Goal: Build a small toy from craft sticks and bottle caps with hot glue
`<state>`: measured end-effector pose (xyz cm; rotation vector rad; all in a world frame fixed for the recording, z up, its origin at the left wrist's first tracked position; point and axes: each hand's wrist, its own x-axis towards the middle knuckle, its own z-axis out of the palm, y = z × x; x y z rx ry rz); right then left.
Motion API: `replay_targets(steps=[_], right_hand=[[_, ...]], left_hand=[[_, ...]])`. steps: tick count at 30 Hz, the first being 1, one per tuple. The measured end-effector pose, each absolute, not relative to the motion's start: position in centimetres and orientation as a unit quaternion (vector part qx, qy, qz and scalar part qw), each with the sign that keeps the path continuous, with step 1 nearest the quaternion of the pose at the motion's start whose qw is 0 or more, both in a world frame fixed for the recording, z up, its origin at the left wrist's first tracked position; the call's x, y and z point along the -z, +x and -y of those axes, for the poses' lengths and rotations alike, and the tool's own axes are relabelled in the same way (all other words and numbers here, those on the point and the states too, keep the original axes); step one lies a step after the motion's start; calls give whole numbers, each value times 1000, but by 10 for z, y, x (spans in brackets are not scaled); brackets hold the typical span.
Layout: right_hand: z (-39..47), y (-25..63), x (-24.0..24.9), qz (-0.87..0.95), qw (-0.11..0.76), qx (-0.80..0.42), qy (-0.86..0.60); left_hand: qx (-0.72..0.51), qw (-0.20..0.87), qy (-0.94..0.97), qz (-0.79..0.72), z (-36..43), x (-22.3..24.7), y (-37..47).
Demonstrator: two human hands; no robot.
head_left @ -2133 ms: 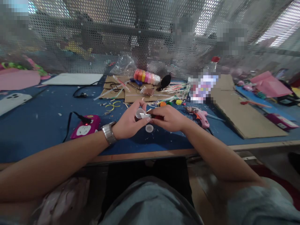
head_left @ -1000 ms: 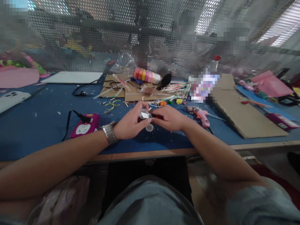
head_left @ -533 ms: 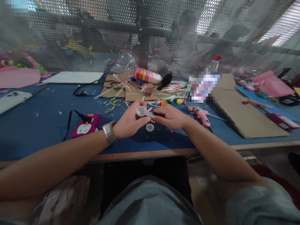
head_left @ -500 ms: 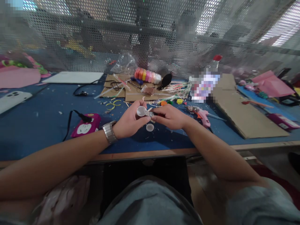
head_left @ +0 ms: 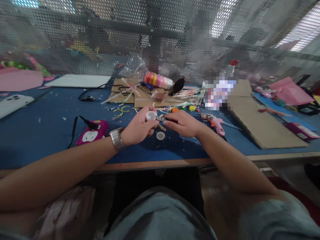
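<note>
A small round white cup (head_left: 151,116) is held between the thumb and fingers of my left hand (head_left: 138,128), its open top facing up. My right hand (head_left: 182,123) pinches a small tool with a flat metallic blade (head_left: 159,118), whose tip reaches the cup's rim. Most of the tool's handle is hidden by my right fingers. Below the hands, a round translucent lid (head_left: 160,135) lies on the blue table. A thin wooden piece (head_left: 162,127) shows between the hands.
A pink glue gun (head_left: 218,126) lies right of my right hand, beside cardboard (head_left: 265,123). Behind are colourful pots (head_left: 158,80), thin sticks (head_left: 192,95) and a red-capped bottle (head_left: 220,90). A magenta power socket (head_left: 92,132) with a plugged cable stands left, near a phone (head_left: 15,104).
The cup has tilted more upright in my left hand. My right hand and the blade have shifted slightly, and more of the wooden piece shows beneath them.
</note>
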<state>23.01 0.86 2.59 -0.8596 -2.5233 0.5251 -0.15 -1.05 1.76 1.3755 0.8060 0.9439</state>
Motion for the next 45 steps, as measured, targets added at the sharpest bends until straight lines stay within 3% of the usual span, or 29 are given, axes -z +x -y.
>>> replay_targets(steps=[11,23,45], right_hand=[[-10,227,-23,885,245,-223,-328],[-8,223,-15,747,298,-511,-302],[-4,223,-27,851,249,-330,-324]], left_hand=[[-434,601,575,-347,1,-10,-3],[-456,648,527,-306,3,-16,-1],[-454,578,602,-311,-1,-7,-3]])
